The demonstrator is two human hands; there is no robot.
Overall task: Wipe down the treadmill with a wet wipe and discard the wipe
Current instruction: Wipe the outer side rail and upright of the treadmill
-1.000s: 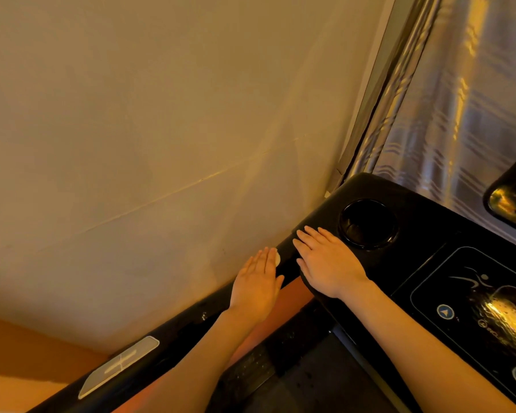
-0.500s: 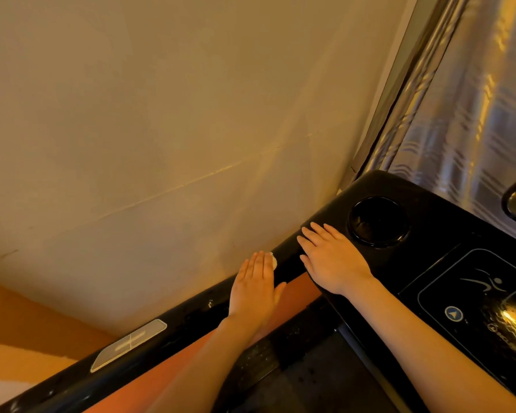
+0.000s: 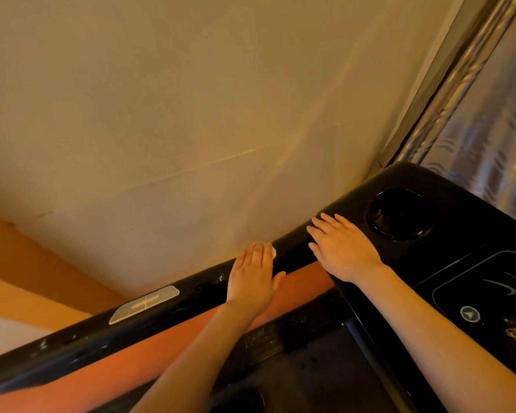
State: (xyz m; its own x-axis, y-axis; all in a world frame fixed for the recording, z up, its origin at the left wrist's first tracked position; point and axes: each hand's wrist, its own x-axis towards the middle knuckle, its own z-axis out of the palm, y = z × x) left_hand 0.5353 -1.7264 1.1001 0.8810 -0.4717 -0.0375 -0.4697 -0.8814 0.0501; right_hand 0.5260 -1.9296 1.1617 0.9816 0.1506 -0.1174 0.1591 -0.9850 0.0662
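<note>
Left hand (image 3: pixel 255 275) flat on the black handrail (image 3: pixel 188 296), grip spread and pressing the wet wipe (image 3: pixel 273 251), slid slightly down the rail since a second ago. Right hand (image 3: pixel 343 248) flat, spread, bracing on the console (image 3: pixel 459 222). Wiping underway; discarding not yet done.

Left hand (image 3: pixel 255 278), right hand (image 3: pixel 344 248) — flat, palm-down
</note>
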